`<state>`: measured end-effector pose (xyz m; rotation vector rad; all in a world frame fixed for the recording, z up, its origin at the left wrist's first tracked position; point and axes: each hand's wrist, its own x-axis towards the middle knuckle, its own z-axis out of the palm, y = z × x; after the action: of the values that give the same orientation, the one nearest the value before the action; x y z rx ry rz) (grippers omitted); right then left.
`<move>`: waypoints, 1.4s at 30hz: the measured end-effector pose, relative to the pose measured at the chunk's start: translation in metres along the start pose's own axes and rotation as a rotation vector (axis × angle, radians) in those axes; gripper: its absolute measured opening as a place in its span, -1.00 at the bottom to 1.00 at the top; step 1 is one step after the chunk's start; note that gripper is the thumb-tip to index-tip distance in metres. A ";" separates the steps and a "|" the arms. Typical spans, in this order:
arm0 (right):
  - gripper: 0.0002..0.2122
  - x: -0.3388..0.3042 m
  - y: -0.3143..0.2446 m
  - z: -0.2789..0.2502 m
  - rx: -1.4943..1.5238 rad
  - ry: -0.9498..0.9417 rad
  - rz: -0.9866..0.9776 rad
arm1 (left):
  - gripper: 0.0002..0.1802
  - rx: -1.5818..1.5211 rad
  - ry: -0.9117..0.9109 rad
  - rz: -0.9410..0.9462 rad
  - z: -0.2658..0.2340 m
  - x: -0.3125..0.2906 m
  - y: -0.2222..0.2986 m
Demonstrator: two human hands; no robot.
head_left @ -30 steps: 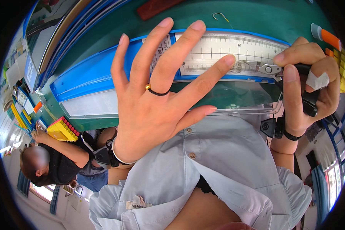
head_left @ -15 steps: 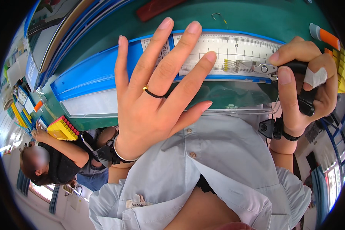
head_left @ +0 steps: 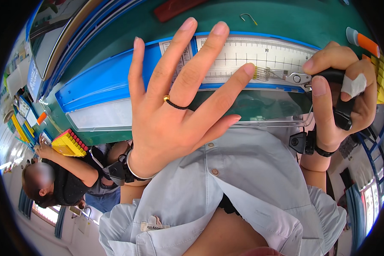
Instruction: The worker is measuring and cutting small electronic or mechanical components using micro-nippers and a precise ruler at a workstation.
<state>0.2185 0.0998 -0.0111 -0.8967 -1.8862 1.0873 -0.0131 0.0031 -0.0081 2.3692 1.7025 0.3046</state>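
Observation:
My left hand (head_left: 179, 100) lies flat and spread over a long blue case (head_left: 102, 81); its index fingertip touches or nearly touches a small bundle of thin hooks (head_left: 263, 74) with yellow ends. My right hand (head_left: 337, 89) is closed round the dark handles of small pliers (head_left: 297, 78). The pliers' silver jaws reach to the bundle, but whether they grip it I cannot tell. Beneath lies a white ruled strip (head_left: 239, 53) in the case, partly covered by my left fingers. A clear lid (head_left: 269, 106) lies along the near side.
One loose curved hook (head_left: 248, 18) and a reddish-brown bar (head_left: 175, 9) lie on the green tabletop (head_left: 294, 19). An orange-and-white tube (head_left: 366, 43) is at the far right. Blue stacked pieces (head_left: 83, 47) stand at left, where another person (head_left: 68, 179) sits near a yellow box (head_left: 69, 144).
My left hand has shifted slightly right, bringing its index fingertip to the yellow ends of the bundle. The case, pliers and bundle have also moved slightly right.

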 end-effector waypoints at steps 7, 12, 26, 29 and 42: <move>-0.68 0.000 0.000 0.001 -0.016 -0.018 -0.012 | -0.38 -0.003 -0.007 -0.003 -0.001 -0.001 -0.002; -0.68 0.001 0.001 0.001 -0.019 -0.038 -0.028 | -0.36 0.014 -0.007 -0.006 -0.001 -0.001 -0.001; -0.67 -0.014 0.008 -0.019 0.276 0.183 0.151 | -0.91 -0.109 0.257 -0.141 0.001 0.031 0.017; -0.67 -0.021 0.009 -0.031 0.306 0.217 0.163 | -0.90 -0.093 0.350 -0.104 -0.001 0.039 0.024; -0.66 -0.030 0.017 -0.042 0.323 0.229 0.117 | -0.78 -0.241 0.426 0.005 0.021 0.060 0.046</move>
<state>0.2718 0.0964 -0.0205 -0.9083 -1.4370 1.2584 0.0531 0.0447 -0.0126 2.2402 1.7031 1.0161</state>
